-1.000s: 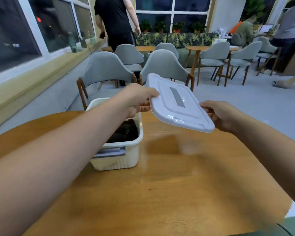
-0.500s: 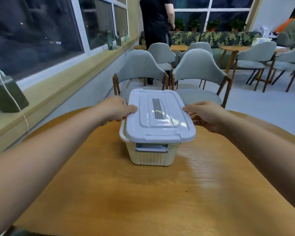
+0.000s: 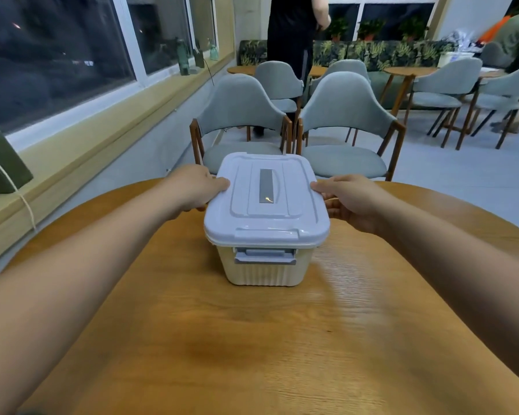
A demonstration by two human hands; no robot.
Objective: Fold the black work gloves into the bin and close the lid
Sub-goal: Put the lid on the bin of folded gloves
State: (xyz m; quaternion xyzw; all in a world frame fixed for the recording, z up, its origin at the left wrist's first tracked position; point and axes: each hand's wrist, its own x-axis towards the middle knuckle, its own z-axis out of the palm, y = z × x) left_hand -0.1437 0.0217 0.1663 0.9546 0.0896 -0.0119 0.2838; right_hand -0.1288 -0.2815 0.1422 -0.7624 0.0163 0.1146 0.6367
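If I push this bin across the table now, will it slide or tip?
Probably slides: the bin looks squat with a flat base on the smooth wooden table. Likely light, being plastic. The lid may shift, since the front latch seems to hang down unfastened.

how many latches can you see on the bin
1: a grey latch on the bin's near end, just under the lid. The far end is hidden, so a second one may sit there.

Pale lilac-grey plastic lid [image 3: 267,202] with a darker grey centre strip; cream ribbed plastic bin [image 3: 265,272]; warm brown wood-grain desk [image 3: 252,354]; grey-green padded chairs [image 3: 240,115] on brown wooden frames.
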